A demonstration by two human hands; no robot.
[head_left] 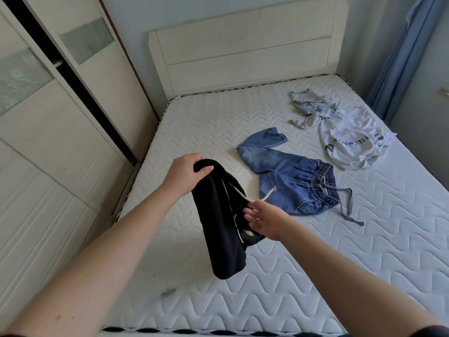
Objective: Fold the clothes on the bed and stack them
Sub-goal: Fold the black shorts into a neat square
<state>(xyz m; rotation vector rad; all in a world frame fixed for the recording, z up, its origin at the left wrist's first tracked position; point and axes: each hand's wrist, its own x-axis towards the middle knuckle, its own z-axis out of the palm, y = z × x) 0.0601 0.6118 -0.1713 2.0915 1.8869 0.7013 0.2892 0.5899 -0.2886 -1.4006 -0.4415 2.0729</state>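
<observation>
You have the black drawstring shorts (224,222) hanging in the air above the left half of the mattress (315,276), clear of its surface. Your left hand (185,172) is curled round the bunched waistband at the top and carries the whole weight. Your right hand (263,221) sits lower, by the white drawstring (239,193), fingers loosely spread; the picture blurs there, so you cannot tell whether it pinches the cord or only brushes it.

Near the middle of the mattress the blue denim trousers (289,177) lie crumpled, their grey cord trailing toward the right edge. Beyond them, toward the head-end right corner, a white printed T-shirt (349,144) lies rumpled, touching a pale grey garment (309,109) heaped just beside it. Nothing looks folded yet, and no stack has begun.

The risks, as I judge them: held from one bunched point, the shorts may twist, so the legs land crossed and the fold goes crooked. Tug the drawstring and it could slip out of its channel. Lay the shorts too near the denim and the two may tangle.
</observation>
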